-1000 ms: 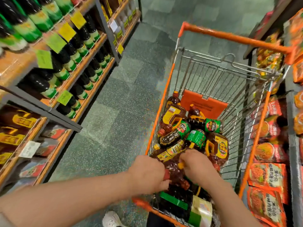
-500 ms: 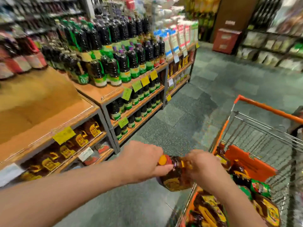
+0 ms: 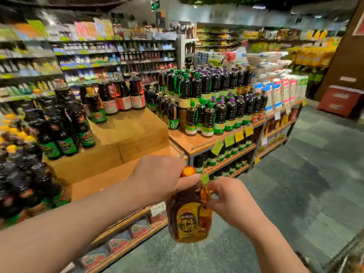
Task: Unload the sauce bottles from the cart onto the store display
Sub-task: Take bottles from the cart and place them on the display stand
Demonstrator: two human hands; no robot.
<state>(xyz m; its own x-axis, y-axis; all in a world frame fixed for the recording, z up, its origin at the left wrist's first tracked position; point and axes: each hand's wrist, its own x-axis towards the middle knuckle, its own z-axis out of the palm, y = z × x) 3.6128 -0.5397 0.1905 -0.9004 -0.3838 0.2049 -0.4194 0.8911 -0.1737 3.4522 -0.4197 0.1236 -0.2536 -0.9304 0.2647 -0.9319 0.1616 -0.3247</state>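
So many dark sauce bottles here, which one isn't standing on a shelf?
The amber bottle with the orange cap: the left hand grips its neck and the right hand its handle.

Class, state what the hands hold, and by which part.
Both hold one amber sauce bottle: left hand round its neck, right hand at its handle.

Both arms reach forward, left grip (image 3: 157, 179) curled closed, right grip (image 3: 228, 200) pinching with its fingers
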